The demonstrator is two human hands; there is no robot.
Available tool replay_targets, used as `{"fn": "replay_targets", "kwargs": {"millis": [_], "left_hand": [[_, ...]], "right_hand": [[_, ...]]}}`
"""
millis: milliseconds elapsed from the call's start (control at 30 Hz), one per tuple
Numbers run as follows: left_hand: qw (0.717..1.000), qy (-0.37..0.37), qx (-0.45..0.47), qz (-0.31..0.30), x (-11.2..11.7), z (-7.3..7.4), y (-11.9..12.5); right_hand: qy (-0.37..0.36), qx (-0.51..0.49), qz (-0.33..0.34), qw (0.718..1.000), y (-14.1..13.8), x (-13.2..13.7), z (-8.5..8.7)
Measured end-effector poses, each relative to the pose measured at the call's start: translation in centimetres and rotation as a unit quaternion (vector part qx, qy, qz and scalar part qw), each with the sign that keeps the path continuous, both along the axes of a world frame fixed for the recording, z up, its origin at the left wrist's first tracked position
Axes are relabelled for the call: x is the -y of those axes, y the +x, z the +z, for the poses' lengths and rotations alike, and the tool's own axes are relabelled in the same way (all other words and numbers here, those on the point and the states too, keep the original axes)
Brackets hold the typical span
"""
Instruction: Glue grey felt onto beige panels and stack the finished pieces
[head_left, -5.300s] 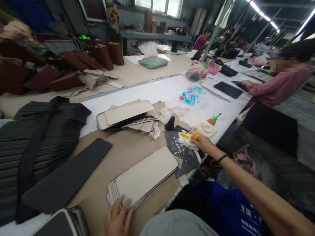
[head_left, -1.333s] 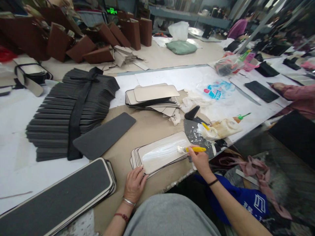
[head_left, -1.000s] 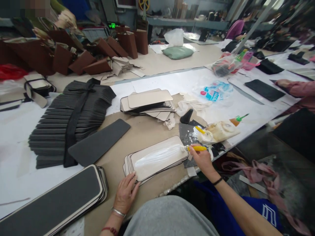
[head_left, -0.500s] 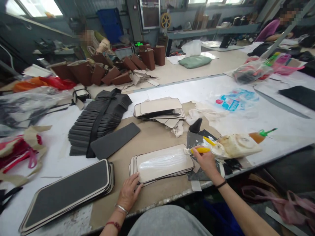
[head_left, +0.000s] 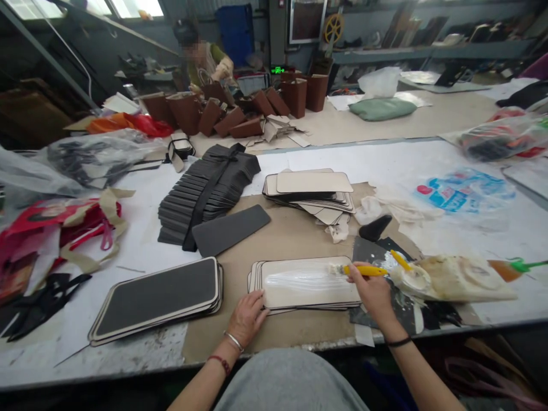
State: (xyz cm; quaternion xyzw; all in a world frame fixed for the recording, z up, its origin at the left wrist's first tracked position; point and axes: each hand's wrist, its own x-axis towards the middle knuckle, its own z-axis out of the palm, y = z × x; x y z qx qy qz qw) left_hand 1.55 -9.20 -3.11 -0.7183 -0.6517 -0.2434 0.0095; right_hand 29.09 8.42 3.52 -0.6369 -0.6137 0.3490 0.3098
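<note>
My right hand [head_left: 375, 297] is closed round a yellow-handled brush [head_left: 363, 270], its bristles on the top cream panel. That stack of cream panels [head_left: 308, 297] with rounded corners lies before me, and wet white glue [head_left: 295, 278] streaks its upper face. My left hand [head_left: 247, 315] rests with fingers stretched out on the stack's near left corner. To the left is a stack of cream-edged panels topped with dark grey sheet [head_left: 158, 299]. A glue-crusted plastic bottle [head_left: 462, 277] lies on its side at the right, with a second yellow handle [head_left: 401, 260] at its cut opening.
Behind the panels are a tied bundle of black strips [head_left: 205, 194], a loose grey panel [head_left: 233, 230] and another cream stack [head_left: 314, 182]. An orange bottle with a green nozzle [head_left: 505, 269] is far right. Across the table a person [head_left: 209, 63] stands behind brown bags [head_left: 231, 121].
My view has turned left, so everything appears farther right. The brush has shifted slightly left along the top panel, still in my right hand. My left hand stays on the stack's corner.
</note>
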Motion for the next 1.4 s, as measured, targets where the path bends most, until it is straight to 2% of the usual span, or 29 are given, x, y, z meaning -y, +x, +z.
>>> {"fn": "replay_targets", "kwargs": {"millis": [100, 200, 300, 367, 467, 533, 700, 767, 833, 900, 967, 1100, 1167, 1233, 1300, 1400], "left_hand": [[1.000, -0.007, 0.012, -0.003, 0.1, -0.1, -0.2], [1.000, -0.017, 0.025, -0.004, 0.1, -0.4, -0.4], [0.999, -0.019, 0.027, -0.011, 0.1, -0.5, -0.6], [0.999, -0.016, 0.024, -0.014, 0.0, -0.4, -0.7], [1.000, -0.007, 0.017, -0.018, -0.1, -0.4, -0.7], [1.000, 0.002, 0.017, -0.022, -0.1, -0.4, -0.8], [0.999, 0.018, 0.025, -0.034, -0.1, -0.9, -1.0], [0.999, 0.021, 0.025, -0.035, -0.1, -1.1, -1.1], [0.999, 0.021, 0.023, -0.033, -0.1, -1.2, -1.1], [0.999, 0.020, 0.022, -0.031, 0.0, -1.2, -1.1], [0.999, 0.013, 0.025, -0.024, 0.1, -1.2, -1.0], [0.999, -0.006, 0.049, -0.009, 0.2, -1.4, -1.0], [0.998, -0.007, 0.058, -0.009, 0.3, -1.4, -1.0], [0.998, -0.005, 0.060, -0.012, 0.3, -1.4, -1.1], [0.998, 0.002, 0.056, -0.015, 0.3, -1.4, -1.2], [0.999, 0.022, 0.040, -0.018, 0.2, -1.3, -1.2]], "right_hand": [[-0.048, -0.096, 0.020, 0.994, -4.2, 0.8, 0.2], [-0.074, -0.153, 0.073, 0.983, -9.3, 2.4, -0.1], [-0.082, -0.174, 0.124, 0.974, -13.9, 4.0, -0.9], [-0.078, -0.161, 0.133, 0.975, -15.6, 4.4, -1.4], [-0.057, -0.108, 0.100, 0.987, -14.5, 3.5, -2.0], [-0.033, -0.059, 0.060, 0.996, -11.6, 2.2, -2.1], [0.001, 0.039, -0.048, 0.998, -1.8, -1.5, -1.9], [0.010, 0.054, -0.076, 0.996, 0.8, -2.1, -1.5], [0.019, 0.050, -0.082, 0.995, 2.1, -1.9, -1.0], [0.019, 0.036, -0.085, 0.996, 1.8, -0.7, -0.4], [0.002, 0.004, -0.072, 0.997, 0.0, 1.2, 0.2], [-0.072, -0.104, 0.053, 0.991, -6.7, 6.2, 0.3], [-0.093, -0.146, 0.109, 0.979, -10.2, 8.3, -0.4], [-0.091, -0.153, 0.144, 0.973, -12.4, 9.3, -1.3], [-0.087, -0.126, 0.143, 0.978, -12.3, 9.1, -2.1], [-0.095, -0.041, 0.076, 0.992, -7.7, 7.2, -2.5]]}}
